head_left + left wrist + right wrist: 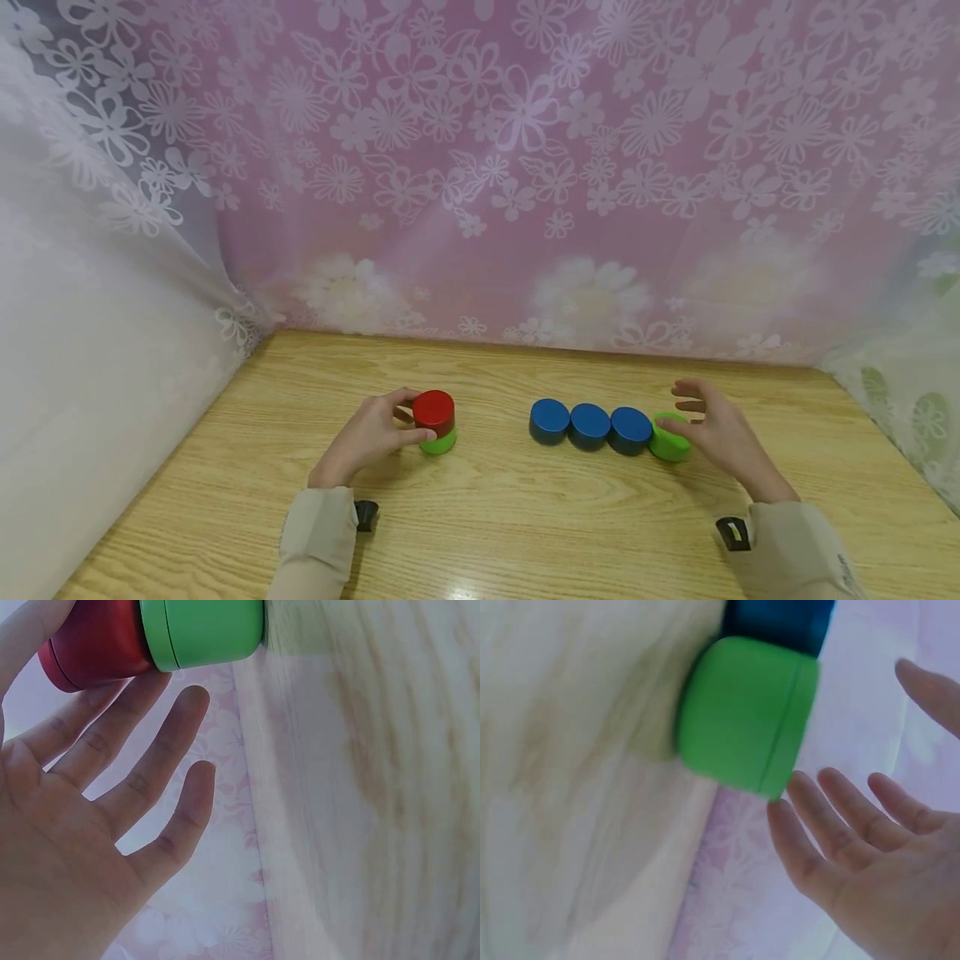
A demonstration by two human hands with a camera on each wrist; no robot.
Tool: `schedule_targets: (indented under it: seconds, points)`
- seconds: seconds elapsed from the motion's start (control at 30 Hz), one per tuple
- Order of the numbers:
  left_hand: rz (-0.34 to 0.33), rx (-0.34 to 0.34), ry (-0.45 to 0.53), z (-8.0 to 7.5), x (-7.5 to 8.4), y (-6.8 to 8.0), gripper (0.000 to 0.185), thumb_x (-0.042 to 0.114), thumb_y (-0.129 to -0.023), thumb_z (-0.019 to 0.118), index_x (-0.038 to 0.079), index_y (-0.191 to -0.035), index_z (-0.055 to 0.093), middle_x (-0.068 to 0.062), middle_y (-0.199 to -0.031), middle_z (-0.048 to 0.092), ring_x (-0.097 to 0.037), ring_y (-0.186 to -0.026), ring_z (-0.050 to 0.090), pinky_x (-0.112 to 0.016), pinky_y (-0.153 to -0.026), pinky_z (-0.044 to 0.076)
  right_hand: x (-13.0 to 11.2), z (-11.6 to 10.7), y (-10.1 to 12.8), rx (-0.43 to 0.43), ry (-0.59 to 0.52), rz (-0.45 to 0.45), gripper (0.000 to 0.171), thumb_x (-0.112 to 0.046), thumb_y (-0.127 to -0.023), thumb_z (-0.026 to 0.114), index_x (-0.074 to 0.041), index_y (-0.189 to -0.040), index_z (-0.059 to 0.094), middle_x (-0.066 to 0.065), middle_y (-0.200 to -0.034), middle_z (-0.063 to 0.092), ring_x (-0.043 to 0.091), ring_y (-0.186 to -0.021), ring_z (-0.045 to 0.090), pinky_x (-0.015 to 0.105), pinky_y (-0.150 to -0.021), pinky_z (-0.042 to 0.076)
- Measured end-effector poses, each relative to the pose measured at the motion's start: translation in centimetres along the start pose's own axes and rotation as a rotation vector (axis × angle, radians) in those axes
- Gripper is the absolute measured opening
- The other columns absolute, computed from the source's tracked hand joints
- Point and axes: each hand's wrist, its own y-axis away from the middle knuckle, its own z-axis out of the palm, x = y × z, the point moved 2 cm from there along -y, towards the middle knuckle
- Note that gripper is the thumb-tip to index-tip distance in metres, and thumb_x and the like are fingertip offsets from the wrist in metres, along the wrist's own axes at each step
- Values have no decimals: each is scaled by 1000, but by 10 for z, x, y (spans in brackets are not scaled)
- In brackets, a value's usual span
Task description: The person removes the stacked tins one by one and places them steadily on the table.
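I count six smooth round pucks on the wood-grain table [525, 517], all flat faces up, axes vertical: one red, two green, three blue. Red puck [433, 409] sits stacked on a green puck [438, 442]; left hand [371, 437] is at its 9 o'clock, fingers fairly straight, thumb and fingertips against the stack; real grip, I can't tell. Three blue pucks [589, 425] run in a touching row, second green puck [669, 439] at their 3 o'clock end. Right hand [716, 433] spread wide, fingertips on it.
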Motion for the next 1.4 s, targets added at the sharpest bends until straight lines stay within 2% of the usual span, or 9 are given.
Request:
schedule_targets:
  seconds: [0.17, 0.3, 0.57, 1.0, 1.4]
  points:
    - [-10, 8, -2, 0, 1, 1, 51, 22, -85, 86, 5, -128, 66, -1, -113, 72, -23, -100, 67, -43, -85, 55, -16, 3, -6, 82, -63, -53, 62, -16, -96, 73, 13, -141, 42, 35, -135, 51, 52, -119, 54, 61, -93, 49]
    - [-16, 9, -3, 0, 1, 1, 53, 20, -84, 86, 4, -130, 66, -1, -113, 71, -25, -101, 66, -44, -86, 54, -31, 10, -11, 113, -104, -92, 55, -12, -95, 74, 10, -136, 47, 32, -133, 54, 49, -119, 56, 61, -94, 49]
    - [-18, 8, -12, -1, -2, 1, 63, 14, -84, 86, 3, -139, 59, -10, -124, 66, -28, -104, 65, -44, -84, 56, -54, 28, -16, 83, -147, -132, 49, -10, -94, 74, 7, -134, 51, 29, -132, 56, 46, -120, 56, 62, -97, 47]
    - [-37, -56, -33, 0, -7, 3, 53, 12, -83, 86, -1, -129, 64, -3, -108, 69, -21, -95, 67, -41, -84, 56, -78, 52, -24, 80, -211, -164, 44, -5, -92, 74, 6, -130, 55, 26, -129, 59, 43, -118, 59, 59, -96, 49]
    - [-19, -92, -40, 2, -5, 5, 46, 11, -85, 83, -1, -125, 65, -3, -108, 70, -22, -95, 67, -40, -83, 57, -87, 63, -28, 81, -240, -198, 44, -4, -91, 76, 5, -130, 56, 23, -129, 61, 42, -116, 60, 58, -94, 50]
